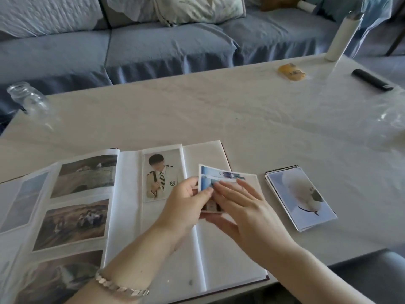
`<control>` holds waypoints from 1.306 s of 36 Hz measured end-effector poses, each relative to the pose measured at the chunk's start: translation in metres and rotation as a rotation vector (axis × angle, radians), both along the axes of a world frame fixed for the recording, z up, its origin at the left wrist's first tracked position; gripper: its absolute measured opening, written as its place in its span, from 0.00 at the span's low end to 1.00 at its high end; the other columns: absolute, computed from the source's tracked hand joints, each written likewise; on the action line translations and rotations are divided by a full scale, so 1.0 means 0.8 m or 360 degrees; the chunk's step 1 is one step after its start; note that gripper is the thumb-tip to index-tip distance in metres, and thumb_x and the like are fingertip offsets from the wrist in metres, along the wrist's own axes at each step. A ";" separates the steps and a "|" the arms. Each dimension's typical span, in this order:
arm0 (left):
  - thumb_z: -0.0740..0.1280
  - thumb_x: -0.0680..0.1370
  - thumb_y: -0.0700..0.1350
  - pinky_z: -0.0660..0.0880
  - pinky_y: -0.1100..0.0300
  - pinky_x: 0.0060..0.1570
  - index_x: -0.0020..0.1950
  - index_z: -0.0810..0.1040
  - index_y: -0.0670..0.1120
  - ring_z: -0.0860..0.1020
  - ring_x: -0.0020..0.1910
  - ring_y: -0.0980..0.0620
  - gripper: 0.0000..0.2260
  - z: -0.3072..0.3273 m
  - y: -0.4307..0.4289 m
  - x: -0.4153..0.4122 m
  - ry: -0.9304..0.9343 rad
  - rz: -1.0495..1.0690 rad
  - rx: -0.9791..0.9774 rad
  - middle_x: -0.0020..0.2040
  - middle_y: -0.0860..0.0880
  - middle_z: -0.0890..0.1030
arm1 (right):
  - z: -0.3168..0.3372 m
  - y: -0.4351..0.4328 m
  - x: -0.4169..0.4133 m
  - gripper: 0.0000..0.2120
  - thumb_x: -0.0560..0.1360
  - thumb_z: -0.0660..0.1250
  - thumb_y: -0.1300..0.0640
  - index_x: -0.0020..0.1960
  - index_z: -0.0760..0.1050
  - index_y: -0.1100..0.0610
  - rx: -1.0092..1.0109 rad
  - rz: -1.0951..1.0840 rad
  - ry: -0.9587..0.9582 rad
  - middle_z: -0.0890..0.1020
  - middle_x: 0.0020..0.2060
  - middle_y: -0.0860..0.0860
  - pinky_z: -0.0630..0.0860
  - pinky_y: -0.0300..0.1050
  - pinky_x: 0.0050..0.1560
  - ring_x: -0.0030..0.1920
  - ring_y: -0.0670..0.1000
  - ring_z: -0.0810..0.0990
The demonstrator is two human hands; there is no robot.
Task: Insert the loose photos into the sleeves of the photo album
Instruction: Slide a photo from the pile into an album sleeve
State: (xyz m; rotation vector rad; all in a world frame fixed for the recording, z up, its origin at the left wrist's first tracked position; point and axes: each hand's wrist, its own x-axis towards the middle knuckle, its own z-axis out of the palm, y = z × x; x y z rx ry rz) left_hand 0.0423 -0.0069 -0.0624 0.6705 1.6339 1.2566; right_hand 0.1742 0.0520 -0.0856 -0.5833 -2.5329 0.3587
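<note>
Above the photo album [129, 194], the left hand [186, 202] pinches a photo [221, 175], with the right hand [245, 207] flat on it. The next move likely calls for feeding it into an empty sleeve [202, 155].

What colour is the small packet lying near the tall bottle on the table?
The packet is yellow-orange, seen in the head view.
</note>
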 end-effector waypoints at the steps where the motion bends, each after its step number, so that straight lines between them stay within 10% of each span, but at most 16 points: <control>1: 0.62 0.79 0.37 0.80 0.58 0.43 0.52 0.79 0.46 0.83 0.45 0.49 0.08 -0.002 -0.001 -0.007 0.0163 -0.0016 -0.0006 0.46 0.45 0.84 | 0.001 -0.002 -0.003 0.23 0.79 0.54 0.43 0.55 0.81 0.56 -0.0089 0.0003 0.0006 0.81 0.56 0.49 0.67 0.46 0.65 0.59 0.48 0.78; 7: 0.62 0.79 0.36 0.78 0.50 0.52 0.51 0.79 0.46 0.81 0.48 0.47 0.08 0.001 -0.016 -0.052 0.0700 -0.0481 -0.0055 0.46 0.46 0.84 | 0.015 0.004 -0.009 0.23 0.75 0.67 0.50 0.68 0.67 0.47 -0.0848 -0.0370 0.0018 0.67 0.61 0.37 0.66 0.32 0.58 0.59 0.36 0.66; 15: 0.63 0.79 0.46 0.65 0.73 0.58 0.71 0.66 0.51 0.73 0.59 0.62 0.20 -0.011 -0.045 -0.046 0.1219 -0.0157 -0.0106 0.61 0.57 0.76 | 0.000 0.013 -0.003 0.11 0.73 0.70 0.63 0.35 0.80 0.49 -0.1525 -0.0347 0.0178 0.84 0.31 0.47 0.76 0.39 0.38 0.30 0.46 0.79; 19: 0.59 0.79 0.57 0.40 0.72 0.67 0.77 0.45 0.47 0.46 0.74 0.60 0.34 -0.039 -0.063 -0.028 0.1507 -0.0307 -0.0318 0.78 0.52 0.48 | -0.005 0.021 0.011 0.04 0.75 0.66 0.62 0.42 0.79 0.57 -0.1776 -0.0599 0.0472 0.84 0.33 0.50 0.79 0.42 0.33 0.32 0.51 0.82; 25: 0.39 0.68 0.74 0.24 0.56 0.64 0.69 0.23 0.45 0.22 0.68 0.48 0.45 -0.075 -0.078 -0.014 0.1894 -0.0634 -0.0805 0.70 0.45 0.22 | -0.010 0.017 0.022 0.04 0.76 0.63 0.62 0.43 0.74 0.57 -0.1782 -0.0714 0.0554 0.81 0.34 0.49 0.75 0.32 0.26 0.28 0.40 0.80; 30: 0.32 0.69 0.71 0.19 0.60 0.62 0.69 0.23 0.47 0.21 0.67 0.50 0.40 -0.085 -0.085 -0.008 0.1985 -0.0500 -0.0645 0.72 0.44 0.25 | -0.016 0.008 0.023 0.03 0.76 0.64 0.61 0.43 0.75 0.56 -0.1791 -0.0705 0.0517 0.82 0.32 0.46 0.74 0.31 0.25 0.29 0.39 0.81; 33: 0.41 0.72 0.69 0.26 0.61 0.67 0.76 0.47 0.48 0.30 0.72 0.53 0.38 -0.091 -0.090 -0.007 0.1915 -0.0322 -0.0414 0.77 0.45 0.39 | -0.020 0.003 0.021 0.04 0.76 0.65 0.62 0.43 0.75 0.57 -0.1831 -0.0720 0.0551 0.82 0.27 0.44 0.75 0.33 0.25 0.29 0.41 0.81; 39: 0.55 0.72 0.62 0.40 0.55 0.71 0.43 0.63 0.52 0.44 0.75 0.49 0.14 -0.094 -0.094 -0.004 0.1717 -0.0165 -0.0166 0.76 0.40 0.58 | -0.024 -0.004 0.020 0.02 0.75 0.65 0.61 0.45 0.76 0.58 -0.1884 -0.0725 0.0596 0.84 0.30 0.46 0.76 0.34 0.27 0.30 0.44 0.82; 47: 0.59 0.72 0.51 0.56 0.40 0.67 0.31 0.69 0.49 0.60 0.72 0.38 0.11 -0.096 -0.094 -0.004 0.1854 -0.0156 -0.0010 0.70 0.38 0.69 | -0.026 -0.015 0.017 0.02 0.75 0.65 0.61 0.44 0.76 0.55 -0.1777 -0.0742 0.0693 0.84 0.33 0.44 0.77 0.34 0.28 0.33 0.44 0.83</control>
